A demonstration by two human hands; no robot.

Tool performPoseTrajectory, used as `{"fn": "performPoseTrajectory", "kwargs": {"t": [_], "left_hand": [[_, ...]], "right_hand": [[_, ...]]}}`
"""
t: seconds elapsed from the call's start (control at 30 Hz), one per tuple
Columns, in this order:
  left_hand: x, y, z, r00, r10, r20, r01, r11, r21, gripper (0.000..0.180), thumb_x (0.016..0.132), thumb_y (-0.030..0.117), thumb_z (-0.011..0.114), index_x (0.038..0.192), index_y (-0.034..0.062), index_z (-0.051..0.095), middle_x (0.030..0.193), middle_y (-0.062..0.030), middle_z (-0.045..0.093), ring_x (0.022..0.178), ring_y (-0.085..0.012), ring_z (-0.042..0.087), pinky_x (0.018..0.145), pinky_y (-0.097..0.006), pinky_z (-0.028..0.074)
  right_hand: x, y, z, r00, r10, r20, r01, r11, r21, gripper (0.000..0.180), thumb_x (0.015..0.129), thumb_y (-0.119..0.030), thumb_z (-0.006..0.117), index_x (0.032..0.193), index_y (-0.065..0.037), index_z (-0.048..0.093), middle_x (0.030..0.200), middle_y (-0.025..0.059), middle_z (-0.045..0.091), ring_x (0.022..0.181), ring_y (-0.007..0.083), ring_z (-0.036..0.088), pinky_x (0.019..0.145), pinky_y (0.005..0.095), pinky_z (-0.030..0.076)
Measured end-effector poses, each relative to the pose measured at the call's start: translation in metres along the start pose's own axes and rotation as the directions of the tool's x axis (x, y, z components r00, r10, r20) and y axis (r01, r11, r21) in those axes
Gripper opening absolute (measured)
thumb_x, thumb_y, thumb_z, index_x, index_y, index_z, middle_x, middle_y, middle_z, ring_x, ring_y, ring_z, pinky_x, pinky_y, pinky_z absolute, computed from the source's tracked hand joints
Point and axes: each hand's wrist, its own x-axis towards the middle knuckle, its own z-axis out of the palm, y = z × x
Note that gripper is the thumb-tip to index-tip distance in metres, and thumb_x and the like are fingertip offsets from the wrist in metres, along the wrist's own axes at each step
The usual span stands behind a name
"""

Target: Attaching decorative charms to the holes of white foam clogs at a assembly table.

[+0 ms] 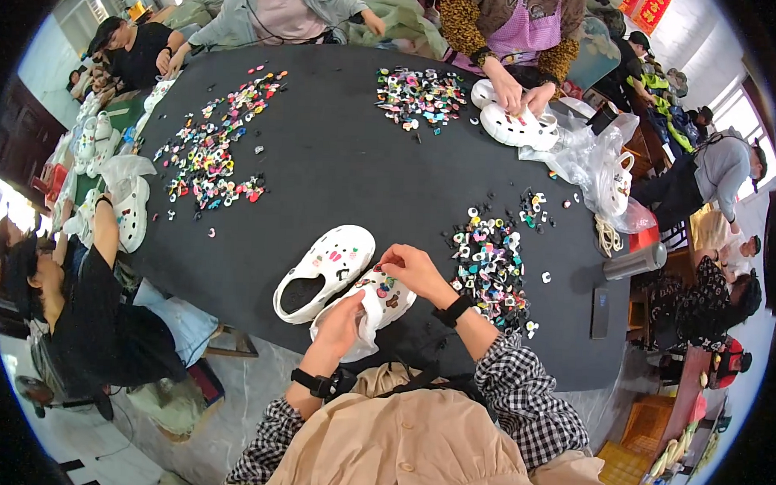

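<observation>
My left hand (341,325) grips a white clog (396,315) by its heel end, holding it tilted on the near side of the black table. Colourful charms dot the upper of this clog. At its toe, the thumb and fingers of my right hand (411,271) are pinched together on a small dark shoe charm, partly hidden by the fingertips. The matching white clog (354,241) rests just left of it, sole down, with several charms on its toe and a dark inside.
Charm piles lie to the right (490,267), far left (211,155) and far middle (420,96). Across the table a co-worker's hands (517,95) work on a white clog (520,127). A grey metal flask (635,260) and a dark slab (600,313) are at the right edge.
</observation>
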Motion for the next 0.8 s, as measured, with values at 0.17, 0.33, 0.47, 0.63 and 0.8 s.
{"fn": "performPoseTrajectory", "kwargs": {"t": [0.17,0.33,0.47,0.63,0.8], "left_hand": [[0.012,-0.01,0.016,0.977,0.098,-0.189,-0.11,0.992,-0.054,0.034,0.094,0.02,0.058,0.121,-0.0002,0.058,0.109,-0.0086,0.066,0.099,-0.0198,0.063,0.087,-0.034,0.05],[0.017,-0.018,0.028,0.931,0.118,-0.346,-0.135,0.991,-0.025,0.033,0.09,0.016,0.061,0.117,-0.002,0.059,0.106,-0.0107,0.067,0.091,-0.0219,0.067,0.079,-0.035,0.053],[0.02,-0.02,0.027,0.933,0.117,-0.34,-0.127,0.992,-0.005,0.032,0.087,0.014,0.062,0.114,-0.0023,0.059,0.106,-0.0125,0.067,0.09,-0.0232,0.067,0.077,-0.036,0.054],[0.02,-0.021,0.023,0.926,0.101,-0.364,-0.117,0.993,-0.022,0.03,0.087,0.013,0.062,0.112,-0.0043,0.059,0.105,-0.0136,0.067,0.089,-0.0237,0.067,0.078,-0.036,0.054],[0.018,-0.014,0.019,0.96,0.064,-0.271,-0.091,0.992,-0.088,0.027,0.086,0.009,0.06,0.108,-0.0065,0.06,0.106,-0.0152,0.066,0.089,-0.0239,0.067,0.078,-0.036,0.054]], "right_hand": [[0.008,-0.003,0.0,0.99,0.082,0.118,-0.072,0.994,-0.087,0.014,0.082,-0.009,0.064,0.091,0.002,0.065,0.079,0.0096,0.068,0.073,0.0149,0.065,0.069,0.0284,0.052],[0.013,-0.007,-0.009,0.981,0.067,0.184,-0.04,0.989,-0.145,0.016,0.08,-0.012,0.065,0.089,0.002,0.066,0.08,0.012,0.069,0.073,0.0194,0.067,0.069,0.0307,0.052],[0.016,-0.009,-0.01,0.972,0.101,0.21,-0.041,0.961,-0.275,0.014,0.077,-0.016,0.067,0.085,-0.005,0.069,0.085,0.0126,0.069,0.082,0.0295,0.068,0.074,0.0392,0.053],[0.016,-0.014,-0.003,0.988,0.038,0.147,0.039,0.875,-0.483,0.015,0.076,-0.018,0.067,0.085,-0.007,0.071,0.086,0.0115,0.07,0.084,0.03,0.067,0.076,0.0402,0.053],[0.029,-0.014,-0.02,0.929,0.106,0.354,0.031,0.933,-0.36,0.018,0.074,-0.021,0.071,0.084,-0.007,0.072,0.086,0.0108,0.068,0.083,0.0264,0.066,0.076,0.0376,0.052]]}}
